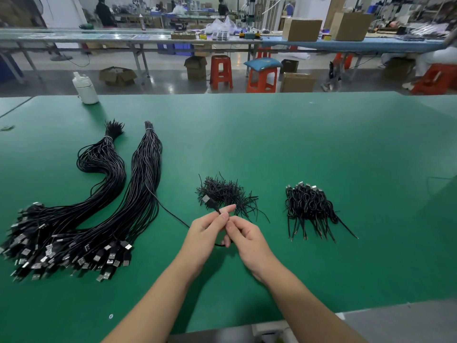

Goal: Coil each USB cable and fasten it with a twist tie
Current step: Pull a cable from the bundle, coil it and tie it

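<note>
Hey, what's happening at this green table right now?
A person is bundling USB cables. The left hand and right hand together hold one cable just in front of the loose twist ties. Uncoiled cable bundles lie to the left, and a pile of finished coils sits to the right.

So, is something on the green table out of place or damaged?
Nothing stands out. The two cable bundles, the twist ties and the coiled cables lie in separate piles; both hands hold one cable.

Both hands, left [206, 230] and right [243, 235], pinch USB cable [210, 203] above green table [321, 144].
</note>
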A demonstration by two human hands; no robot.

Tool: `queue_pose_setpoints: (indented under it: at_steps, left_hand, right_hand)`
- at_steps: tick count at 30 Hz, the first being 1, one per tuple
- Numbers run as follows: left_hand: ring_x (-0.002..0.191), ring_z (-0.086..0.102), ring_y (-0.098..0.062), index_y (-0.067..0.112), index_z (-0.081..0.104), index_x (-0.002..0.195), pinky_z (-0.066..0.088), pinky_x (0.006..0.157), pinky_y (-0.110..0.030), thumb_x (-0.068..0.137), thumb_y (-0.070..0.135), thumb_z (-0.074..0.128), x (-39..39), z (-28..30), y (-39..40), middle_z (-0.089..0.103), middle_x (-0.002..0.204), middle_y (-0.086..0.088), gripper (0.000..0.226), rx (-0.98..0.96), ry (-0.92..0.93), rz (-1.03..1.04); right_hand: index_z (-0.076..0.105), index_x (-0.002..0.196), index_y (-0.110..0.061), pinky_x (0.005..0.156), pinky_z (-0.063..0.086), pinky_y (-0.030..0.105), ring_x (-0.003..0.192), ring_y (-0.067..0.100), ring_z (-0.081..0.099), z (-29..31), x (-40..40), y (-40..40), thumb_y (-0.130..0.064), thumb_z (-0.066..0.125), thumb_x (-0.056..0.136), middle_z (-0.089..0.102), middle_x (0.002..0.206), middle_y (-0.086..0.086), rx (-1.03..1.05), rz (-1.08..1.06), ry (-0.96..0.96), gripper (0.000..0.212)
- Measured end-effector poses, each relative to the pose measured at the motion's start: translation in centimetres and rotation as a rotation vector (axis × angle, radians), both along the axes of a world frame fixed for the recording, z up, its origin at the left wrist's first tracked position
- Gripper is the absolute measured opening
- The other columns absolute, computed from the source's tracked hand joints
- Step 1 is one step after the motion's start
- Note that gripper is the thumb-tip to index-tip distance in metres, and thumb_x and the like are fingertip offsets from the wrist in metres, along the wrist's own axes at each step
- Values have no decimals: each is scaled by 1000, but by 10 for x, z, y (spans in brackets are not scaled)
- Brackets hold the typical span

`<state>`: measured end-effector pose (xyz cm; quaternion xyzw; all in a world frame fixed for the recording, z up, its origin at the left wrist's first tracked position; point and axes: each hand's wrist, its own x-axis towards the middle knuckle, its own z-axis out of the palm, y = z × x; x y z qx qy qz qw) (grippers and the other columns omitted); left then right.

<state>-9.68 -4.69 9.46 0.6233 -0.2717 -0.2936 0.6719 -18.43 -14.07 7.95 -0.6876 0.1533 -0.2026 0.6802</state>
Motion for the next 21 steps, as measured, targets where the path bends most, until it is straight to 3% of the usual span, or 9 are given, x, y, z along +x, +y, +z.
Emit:
queue_pose_setpoints:
  at_steps: [4, 7, 10, 14, 17, 21]
  left_hand:
    - [119, 60, -6, 31, 69, 123, 43, 104, -27, 101, 33, 41, 6, 2, 0, 69, 122, 9, 35, 68, -23, -120]
    - [122, 56, 1, 29, 70, 121, 42, 106, -25, 97, 34, 38, 9, 5, -1, 67, 125, 15, 40, 61, -60, -88]
    - [122, 59, -8, 22, 71, 119, 39, 106, -31, 98, 30, 38, 13, 8, -4, 69, 123, 5, 41, -25, 45, -36]
    - [122, 61, -21, 7, 66, 121, 39, 106, -36, 103, 21, 29, 13, 7, -7, 69, 124, -11, 43, -146, 235, -37]
    - [123, 60, -25, 4, 63, 125, 39, 106, -37, 104, 23, 26, 12, 6, -6, 67, 125, -16, 46, -154, 284, -85]
    - [125, 58, -30, -3, 59, 128, 47, 102, -32, 99, 29, 26, 17, 4, 1, 63, 128, -22, 55, -150, 380, -210]
  right_hand:
    - [66, 96, -12, 62, 41, 16, 60, 4, 43, 4, 0, 1, -8, 47, 104, 52, 58, -16, -24, 12, 18, 21]
    - [64, 88, -15, 55, 30, 26, 55, 10, 35, 5, 0, 3, -11, 47, 104, 41, 57, -8, 36, 30, 33, 24]
    - [56, 82, -15, 53, 14, 34, 50, 11, 23, 5, 2, 9, -16, 39, 107, 31, 57, -4, 167, 87, 48, 30]
    - [53, 80, -18, 49, 12, 29, 46, 9, 18, 7, 6, 14, -22, 37, 108, 25, 54, -5, 196, 134, 30, 33]
    - [55, 75, -27, 44, 15, 22, 45, 7, 21, 7, 7, 15, -30, 41, 104, 29, 53, -11, 154, 163, 8, 32]
    - [58, 73, -33, 44, 20, 24, 45, 6, 23, 6, 7, 15, -36, 42, 99, 34, 51, -15, 30, 179, 57, 31]
